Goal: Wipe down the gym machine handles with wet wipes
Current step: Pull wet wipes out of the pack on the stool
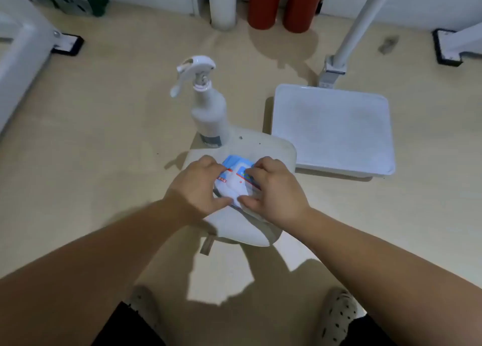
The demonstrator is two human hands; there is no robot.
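A blue and white pack of wet wipes [236,177] lies on a pale padded seat [271,147] low in front of me. My left hand [198,186] grips the pack's left side. My right hand [273,189] pinches at the pack's right side and front edge, where a white wipe or flap shows between my thumbs. Both hands cover much of the pack. No machine handle is clearly in view.
A white spray bottle [208,110] stands on the floor just behind the seat. A shallow white tray [332,129] lies to the right. White machine frame tubes [357,24] and feet stand at the back and left, with two red cylinders [280,3] by the wall.
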